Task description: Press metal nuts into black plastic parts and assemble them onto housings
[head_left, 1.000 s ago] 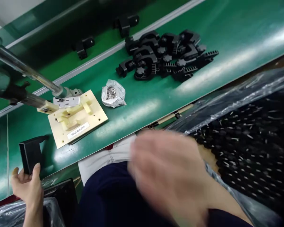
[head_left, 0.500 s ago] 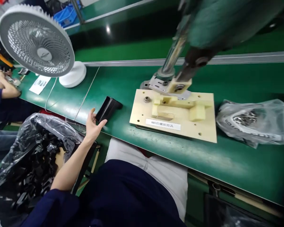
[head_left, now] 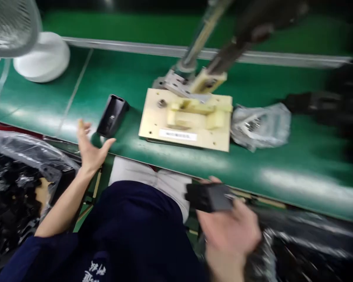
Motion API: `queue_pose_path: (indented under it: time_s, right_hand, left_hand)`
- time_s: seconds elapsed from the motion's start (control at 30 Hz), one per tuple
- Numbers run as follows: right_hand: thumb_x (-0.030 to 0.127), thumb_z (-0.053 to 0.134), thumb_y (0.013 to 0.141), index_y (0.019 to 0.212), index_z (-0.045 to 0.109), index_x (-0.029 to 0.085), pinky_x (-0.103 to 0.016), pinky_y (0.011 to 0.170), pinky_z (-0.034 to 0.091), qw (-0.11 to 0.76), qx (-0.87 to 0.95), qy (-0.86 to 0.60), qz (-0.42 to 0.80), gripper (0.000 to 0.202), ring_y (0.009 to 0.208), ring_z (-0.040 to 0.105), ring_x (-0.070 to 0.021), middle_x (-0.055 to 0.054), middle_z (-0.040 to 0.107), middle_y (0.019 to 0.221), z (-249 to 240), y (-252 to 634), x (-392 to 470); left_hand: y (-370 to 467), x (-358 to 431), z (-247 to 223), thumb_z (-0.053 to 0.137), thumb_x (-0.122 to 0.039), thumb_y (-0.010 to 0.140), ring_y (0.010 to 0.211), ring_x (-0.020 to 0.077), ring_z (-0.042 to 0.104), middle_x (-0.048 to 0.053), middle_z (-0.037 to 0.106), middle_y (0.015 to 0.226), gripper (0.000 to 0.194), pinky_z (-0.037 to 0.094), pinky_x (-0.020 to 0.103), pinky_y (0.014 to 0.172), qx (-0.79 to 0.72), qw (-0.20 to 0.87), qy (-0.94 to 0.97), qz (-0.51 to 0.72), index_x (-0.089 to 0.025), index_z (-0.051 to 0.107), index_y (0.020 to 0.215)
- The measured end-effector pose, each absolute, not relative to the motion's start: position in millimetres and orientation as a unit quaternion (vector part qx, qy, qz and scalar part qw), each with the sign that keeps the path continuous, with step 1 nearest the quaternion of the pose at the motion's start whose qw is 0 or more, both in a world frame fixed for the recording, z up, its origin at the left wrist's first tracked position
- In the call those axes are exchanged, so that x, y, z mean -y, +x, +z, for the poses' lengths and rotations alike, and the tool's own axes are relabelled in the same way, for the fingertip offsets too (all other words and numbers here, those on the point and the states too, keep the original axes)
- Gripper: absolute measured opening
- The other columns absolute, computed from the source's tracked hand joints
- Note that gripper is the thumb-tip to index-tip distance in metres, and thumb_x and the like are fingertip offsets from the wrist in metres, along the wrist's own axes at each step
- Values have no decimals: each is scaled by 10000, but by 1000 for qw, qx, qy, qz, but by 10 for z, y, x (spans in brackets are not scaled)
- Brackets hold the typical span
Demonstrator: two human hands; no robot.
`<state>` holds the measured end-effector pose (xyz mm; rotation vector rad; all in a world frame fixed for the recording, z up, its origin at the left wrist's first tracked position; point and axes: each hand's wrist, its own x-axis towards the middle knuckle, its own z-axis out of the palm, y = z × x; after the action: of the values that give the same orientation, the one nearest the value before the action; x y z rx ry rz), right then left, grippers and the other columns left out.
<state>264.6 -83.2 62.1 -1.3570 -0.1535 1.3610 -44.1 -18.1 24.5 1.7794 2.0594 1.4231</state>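
Beside the left fingers (head_left: 106, 147), a smooth, plastic-looking black housing (head_left: 113, 116) lies on the glossy tabletop (head_left: 247, 168); the right fingers (head_left: 244, 214) hold a matt black part (head_left: 216, 197).

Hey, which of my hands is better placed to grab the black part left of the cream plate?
Probably your left. The left hand is spread open close beside the black part and seems to hold nothing. The right hand holds another black piece and is farther away.
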Motion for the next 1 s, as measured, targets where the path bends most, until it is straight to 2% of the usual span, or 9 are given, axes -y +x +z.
queue_pose_path:
  time_s: [0.07, 0.17, 0.3, 0.47, 0.57, 0.67, 0.77, 0.87, 1.0]
  right_hand:
    - [461, 709, 636, 906, 720, 195, -421, 874, 540, 536, 11, -517, 667, 379, 929, 638, -240, -66, 693, 974, 593, 2443, 929]
    - [431, 679, 698, 948, 724, 224, -382, 940, 511, 510, 23, -447, 735, 328, 957, 628, -206, -25, 699, 975, 536, 2169, 933]
    - [383, 725, 708, 976, 722, 267, -342, 927, 508, 486, 97, -419, 760, 292, 966, 631, -193, -6, 694, 1002, 487, 1986, 1003]
    - [337, 759, 736, 1118, 671, 289, -383, 1044, 415, 414, 262, -398, 776, 395, 1068, 583, -206, -28, 647, 1097, 410, 2024, 1181]
    - [352, 775, 733, 1030, 685, 242, -334, 916, 480, 386, 286, -376, 792, 329, 902, 587, -173, -33, 635, 959, 335, 2039, 1249]
    - [360, 723, 789, 850, 671, 204, -235, 562, 439, 388, 193, -344, 833, 176, 615, 500, -111, -11, 576, 742, 271, 2007, 1274]
    - [445, 677, 812, 781, 667, 182, -215, 451, 321, 374, 117, -247, 886, 264, 538, 443, -93, -14, 525, 692, 254, 1993, 1245]
    - [495, 669, 803, 808, 688, 200, -215, 455, 334, 390, 138, -159, 897, 295, 544, 454, -87, -9, 500, 719, 293, 2025, 1153]
    - [431, 591, 882, 987, 693, 269, -272, 560, 459, 464, 316, -214, 799, 219, 681, 563, -134, -43, 550, 908, 417, 2103, 966]
  left_hand:
    - [-314, 477, 335, 736, -398, 763, 1188, 272, 509, 130, 507, 1245, 817, 431, 466, 1021, -623, 55, 591, 510, -230, 303, 1435]
    - [29, 958, 522, 578, -333, 891, 1035, 218, 605, 102, 594, 1121, 593, 506, 423, 926, -561, 286, 562, 536, -250, 332, 1425]
    - [472, 1234, 607, 548, -377, 905, 1148, 242, 565, 142, 527, 1275, 624, 549, 366, 863, -498, 543, 443, 511, -289, 274, 1458]
    - [501, 1245, 529, 555, -257, 903, 1160, 224, 569, 135, 540, 1281, 660, 510, 369, 950, -495, 519, 483, 502, -287, 227, 1475]
    - [372, 1200, 520, 544, -247, 906, 1184, 243, 576, 164, 547, 1305, 700, 496, 397, 989, -447, 493, 624, 411, -245, 169, 1496]
    - [124, 862, 524, 618, -291, 866, 1212, 272, 558, 164, 577, 1279, 679, 470, 441, 1023, -420, 293, 772, 377, -220, 293, 1457]
    - [-217, 199, 542, 698, -390, 797, 1289, 332, 479, 190, 549, 1311, 721, 385, 520, 1084, -521, 58, 755, 395, -176, 371, 1403]
    - [-472, -416, 581, 772, -468, 687, 1323, 397, 424, 263, 469, 1384, 946, 342, 551, 1104, -670, 114, 663, 314, -69, 318, 1415]
    - [-411, -482, 640, 749, -388, 685, 1287, 364, 486, 260, 468, 1399, 942, 405, 495, 1076, -708, 261, 566, 332, -31, 289, 1426]
